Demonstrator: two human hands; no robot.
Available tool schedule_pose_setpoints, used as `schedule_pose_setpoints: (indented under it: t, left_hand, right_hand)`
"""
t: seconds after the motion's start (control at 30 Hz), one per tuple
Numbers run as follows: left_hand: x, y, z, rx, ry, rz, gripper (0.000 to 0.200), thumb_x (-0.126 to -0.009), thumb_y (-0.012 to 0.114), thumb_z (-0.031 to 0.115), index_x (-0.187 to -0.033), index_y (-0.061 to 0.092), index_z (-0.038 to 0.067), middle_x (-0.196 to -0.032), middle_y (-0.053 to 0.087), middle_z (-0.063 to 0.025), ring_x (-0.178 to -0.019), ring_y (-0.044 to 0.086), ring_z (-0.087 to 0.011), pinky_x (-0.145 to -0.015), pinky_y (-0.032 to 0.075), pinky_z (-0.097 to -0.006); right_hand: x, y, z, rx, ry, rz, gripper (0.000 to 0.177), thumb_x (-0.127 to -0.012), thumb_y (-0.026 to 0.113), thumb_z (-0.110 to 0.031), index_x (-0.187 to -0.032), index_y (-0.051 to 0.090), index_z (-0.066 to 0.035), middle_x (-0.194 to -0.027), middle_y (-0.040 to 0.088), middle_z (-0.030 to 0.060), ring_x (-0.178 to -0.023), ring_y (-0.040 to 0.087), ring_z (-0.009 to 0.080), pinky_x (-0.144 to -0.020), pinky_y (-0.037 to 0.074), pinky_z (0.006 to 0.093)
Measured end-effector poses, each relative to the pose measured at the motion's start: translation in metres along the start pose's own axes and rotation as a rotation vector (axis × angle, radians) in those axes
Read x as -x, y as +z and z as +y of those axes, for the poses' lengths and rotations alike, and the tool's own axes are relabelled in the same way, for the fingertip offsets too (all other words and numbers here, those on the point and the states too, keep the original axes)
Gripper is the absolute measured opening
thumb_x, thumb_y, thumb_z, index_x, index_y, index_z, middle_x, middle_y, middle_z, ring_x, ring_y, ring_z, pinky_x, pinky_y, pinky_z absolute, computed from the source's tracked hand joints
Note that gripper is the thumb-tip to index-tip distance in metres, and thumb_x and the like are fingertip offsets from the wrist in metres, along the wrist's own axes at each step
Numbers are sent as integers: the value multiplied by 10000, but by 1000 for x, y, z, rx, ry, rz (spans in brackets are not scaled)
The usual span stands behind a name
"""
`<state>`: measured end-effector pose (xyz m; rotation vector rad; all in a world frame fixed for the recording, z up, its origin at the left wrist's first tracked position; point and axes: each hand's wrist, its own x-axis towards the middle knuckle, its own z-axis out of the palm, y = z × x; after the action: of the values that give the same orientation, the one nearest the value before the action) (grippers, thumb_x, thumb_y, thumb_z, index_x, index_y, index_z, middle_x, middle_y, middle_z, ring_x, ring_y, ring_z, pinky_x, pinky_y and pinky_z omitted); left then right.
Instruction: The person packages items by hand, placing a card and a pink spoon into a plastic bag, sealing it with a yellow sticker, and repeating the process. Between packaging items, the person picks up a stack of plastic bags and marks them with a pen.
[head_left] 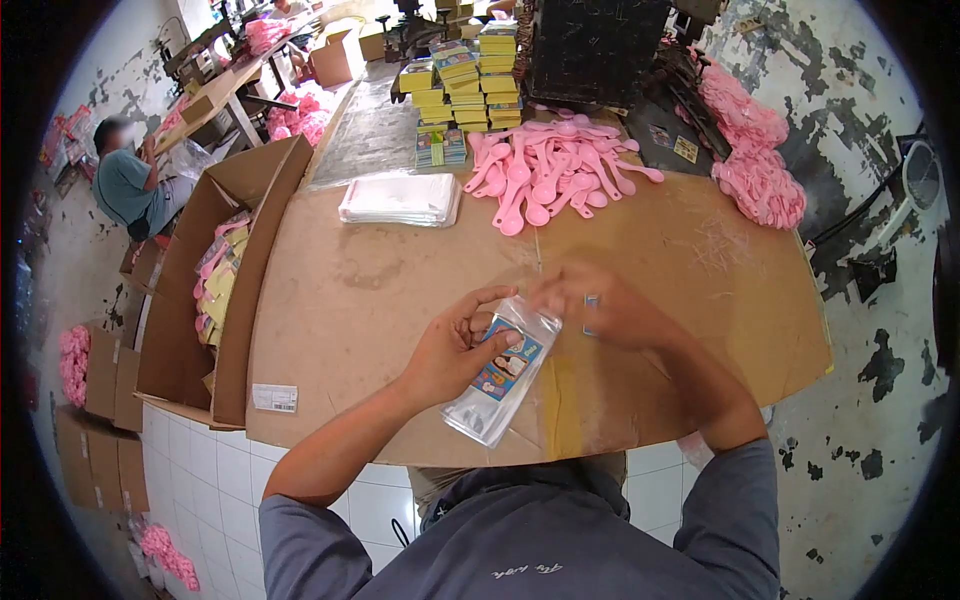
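My left hand (465, 345) holds a clear plastic bag (492, 410) over the cardboard-topped table, its thumb pressed on a blue printed card (512, 362) that lies on or in the bag. At the bag's upper opening is my right hand (585, 300), blurred by motion, so its fingers cannot be made out. A small blue printed piece (591, 314) shows by the right hand, partly hidden. Beyond the hands lie a pile of pink spoons (548, 170) and a stack of clear bags (400, 199).
Yellow-edged card stacks (455, 85) stand at the table's back, near a black box (597, 50). An open carton (275, 215) with packed items adjoins the left edge. Pink bundles (755, 190) lie at back right. Another person (135, 180) sits far left.
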<state>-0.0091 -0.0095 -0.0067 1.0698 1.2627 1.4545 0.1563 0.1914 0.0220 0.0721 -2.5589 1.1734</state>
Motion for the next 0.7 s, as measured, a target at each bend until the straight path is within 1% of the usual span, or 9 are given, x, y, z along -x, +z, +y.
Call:
schedule_pose_setpoints:
  t: [0.07, 0.13, 0.2, 0.23, 0.33, 0.43, 0.53, 0.63, 0.7]
  left_hand:
    - [1, 1, 1, 14, -37, 22, 501, -1002, 650, 37, -1468, 466, 26, -1058, 755, -93, -888, 691, -79, -750, 558, -235]
    - [0, 2, 5, 12, -54, 51, 486, -1010, 642, 50, -1466, 474, 27, -1047, 756, -85, -873, 687, -69, -733, 556, -227]
    - [-1, 0, 0, 4, -25, 50, 472, -1016, 639, 65, -1460, 483, 28, -1041, 754, -80, -867, 685, -65, -724, 553, -220]
    - [-2, -2, -2, 1, -9, 52, 465, -1019, 638, 72, -1457, 487, 28, -1038, 754, -78, -864, 684, -63, -719, 551, -217]
    - [-1, -6, -1, 6, -1, 46, 448, -1023, 639, 89, -1446, 502, 30, -1042, 751, -75, -867, 689, -67, -719, 555, -216]
    - [0, -6, 6, 59, -54, 53, 422, -1023, 643, 99, -1422, 522, 30, -1046, 748, -72, -874, 692, -72, -728, 563, -219]
    - [-2, -9, -1, 73, -48, 56, 388, -1022, 648, 106, -1387, 546, 24, -1060, 744, -71, -886, 696, -76, -742, 572, -227]
    - [-1, -5, 4, 66, -19, 82, 372, -1013, 658, 92, -1360, 557, 6, -1085, 740, -78, -910, 695, -82, -754, 575, -233]
    - [0, -3, 0, 31, -17, 97, 382, -1005, 664, 78, -1361, 555, -6, -1107, 738, -88, -933, 693, -88, -775, 576, -237]
  right_hand:
    - [-18, -30, 15, 138, 197, 82, 217, -967, 586, -44, -1136, 718, -5, -1151, 674, 158, -1098, 627, 299, -996, 481, 398]
    - [-22, -45, 82, 498, 17, 381, 259, -939, 575, -26, -1168, 692, 11, -1225, 660, 181, -1100, 632, 340, -990, 493, 426]
    - [-26, -57, 124, 554, -92, 371, 287, -885, 591, 3, -1152, 696, 0, -1174, 671, 164, -1083, 636, 340, -964, 497, 438]
    - [-30, -60, 127, 581, -148, 364, 304, -858, 599, 18, -1144, 697, -6, -1148, 677, 155, -1075, 638, 340, -951, 500, 444]
    - [-26, -58, 123, 626, -76, 256, 302, -832, 630, 2, -1124, 705, -18, -1120, 678, 135, -1054, 640, 322, -929, 499, 445]
    - [-25, -53, 111, 739, -99, 249, 272, -827, 670, -23, -1094, 713, -40, -1113, 678, 120, -1045, 634, 325, -908, 499, 455]
    - [-24, -50, 68, 811, -174, 457, 250, -880, 669, -13, -1119, 722, -66, -1095, 687, 84, -989, 664, 252, -839, 529, 400]
    - [-20, -23, 36, -17, 38, 602, 238, -954, 656, -19, -1184, 707, -51, -1063, 696, 50, -904, 663, 141, -759, 535, 312]
    - [-15, -15, -3, -265, 114, 517, 259, -980, 643, -28, -1236, 681, -24, -1050, 694, 44, -883, 647, 96, -734, 527, 265]
